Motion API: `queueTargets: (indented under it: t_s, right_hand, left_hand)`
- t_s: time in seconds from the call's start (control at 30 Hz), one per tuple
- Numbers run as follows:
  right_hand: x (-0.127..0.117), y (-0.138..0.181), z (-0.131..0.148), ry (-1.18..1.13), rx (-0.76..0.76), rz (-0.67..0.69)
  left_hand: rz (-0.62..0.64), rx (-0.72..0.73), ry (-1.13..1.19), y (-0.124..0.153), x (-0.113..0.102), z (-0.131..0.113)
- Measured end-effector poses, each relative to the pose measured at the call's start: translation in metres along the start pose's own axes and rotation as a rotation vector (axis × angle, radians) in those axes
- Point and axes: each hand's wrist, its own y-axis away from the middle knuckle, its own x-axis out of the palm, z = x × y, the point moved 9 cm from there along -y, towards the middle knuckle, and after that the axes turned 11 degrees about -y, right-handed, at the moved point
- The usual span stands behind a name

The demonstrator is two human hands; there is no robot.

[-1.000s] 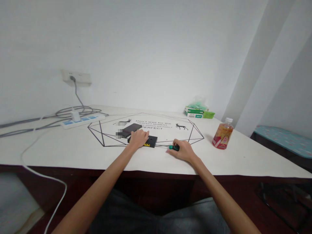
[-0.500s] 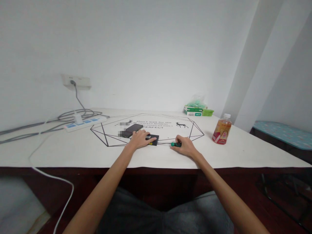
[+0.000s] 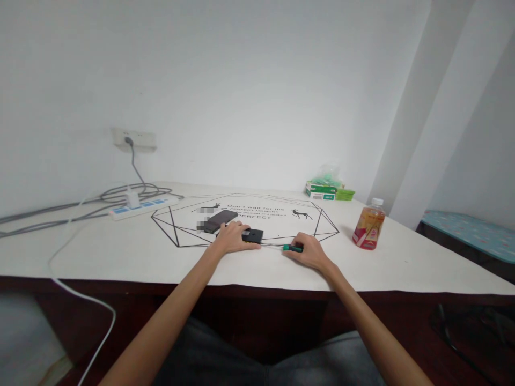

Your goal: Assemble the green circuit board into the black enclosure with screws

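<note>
My left hand [image 3: 233,237] grips a small flat black box [image 3: 255,235] on the table, fingers over its left part and thumb along the near edge. What the box is I cannot make out. In my right hand [image 3: 310,251] is a screwdriver [image 3: 293,248] with a green and black handle, held between closed fingers. Its thin shaft lies low over the table and points left at the box's right end; whether the tip touches is too small to tell. A dark phone-like slab [image 3: 220,220] lies just behind my left hand, partly blurred by pixelation.
The white table [image 3: 132,257] has printed lines and words. A bottle of reddish drink [image 3: 369,224] stands at the right. Green and white boxes [image 3: 321,191] with a plastic bag [image 3: 328,176] are at the back. A power strip [image 3: 142,208] and grey cables [image 3: 120,192] lie at the left.
My left thumb has gone from the box's top to its near edge, and the yellow patch is now mostly covered. The right hand still holds the screwdriver. The whole view has shifted slightly.
</note>
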Motion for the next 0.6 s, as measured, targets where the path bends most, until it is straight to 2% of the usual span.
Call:
queueTargets:
  t_s: [0.27,0.5,0.6]
  right_hand:
    - [0.0001,0.0011,0.0037,0.048,0.031,0.035]
    - [-0.0040,0.0019,0.0049,0.080,0.049,0.003]
    - [-0.0067,0.0010,0.0046,0.063,0.035,-0.014]
  left_hand:
    - [-0.009,-0.008,-0.010,-0.0003,-0.0005,-0.0036]
    - [-0.027,0.006,-0.009,-0.0031,0.0035,-0.0013]
    - [-0.108,0.066,-0.015,-0.0037,0.0018,-0.0073]
